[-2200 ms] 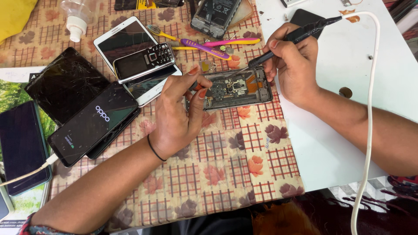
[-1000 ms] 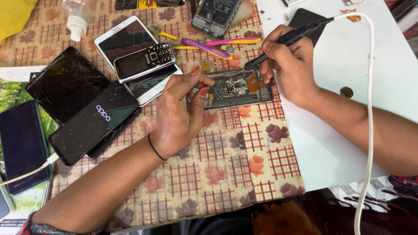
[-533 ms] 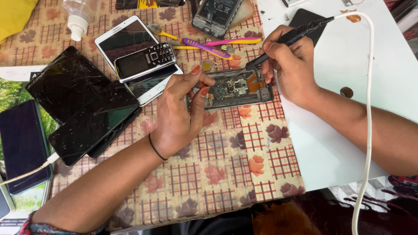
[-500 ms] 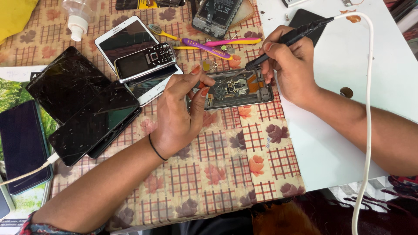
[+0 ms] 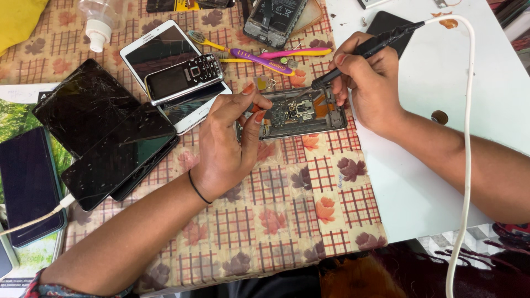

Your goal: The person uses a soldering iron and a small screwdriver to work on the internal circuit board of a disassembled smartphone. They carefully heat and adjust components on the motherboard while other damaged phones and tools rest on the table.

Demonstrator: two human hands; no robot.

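Right hand (image 5: 370,88) holds soldering iron (image 5: 367,52) — tip seemingly touching opened phone (image 5: 301,113).

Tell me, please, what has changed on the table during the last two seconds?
The right hand, gripping the black corded soldering iron, moved slightly toward the opened grey phone body, bringing the tip down to its circuit board. The screen of the black cracked smartphone on the left went dark. The left hand stays pressed on the opened phone's left end; the other phones and the purple toothbrush did not move.
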